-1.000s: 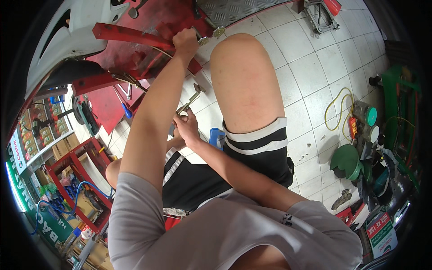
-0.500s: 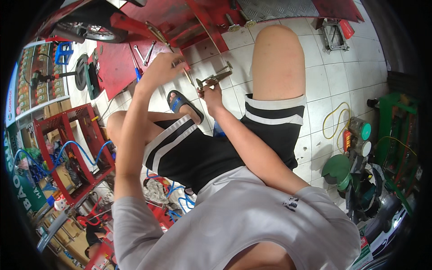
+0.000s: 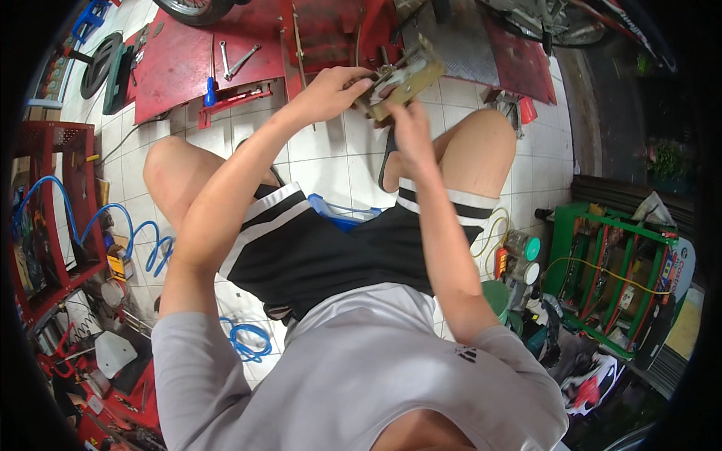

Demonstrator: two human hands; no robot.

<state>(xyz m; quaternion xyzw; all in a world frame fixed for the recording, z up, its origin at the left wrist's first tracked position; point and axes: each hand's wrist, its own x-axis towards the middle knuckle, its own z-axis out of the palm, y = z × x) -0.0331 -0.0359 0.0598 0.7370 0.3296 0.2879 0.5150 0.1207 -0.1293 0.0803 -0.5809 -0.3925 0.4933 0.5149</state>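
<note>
A yellowish metal bracket (image 3: 410, 84) with a flat plate and raised edges is tilted in front of me, above the gap between my knees. My right hand (image 3: 412, 135) grips its lower edge, fingers and thumb closed and slightly blurred. At the bracket's left end, my left hand (image 3: 340, 94) has its fingers curled against the metal; its fingertips are partly hidden. Left of my hands, two wrenches (image 3: 242, 62) and a blue-handled screwdriver (image 3: 210, 92) lie on a red metal platform (image 3: 169, 79).
I sit on a blue stool (image 3: 342, 214). Motorcycle wheels (image 3: 197, 9) stand at the far side. A coiled blue hose (image 3: 248, 342) lies on the tiled floor at left, near a red rack (image 3: 56, 225). Jars (image 3: 524, 246) and a green rack (image 3: 602, 274) stand at right.
My head view has turned. My right hand has raised the bracket forward and turned it; my left hand, apart from it before, now touches its left end.
</note>
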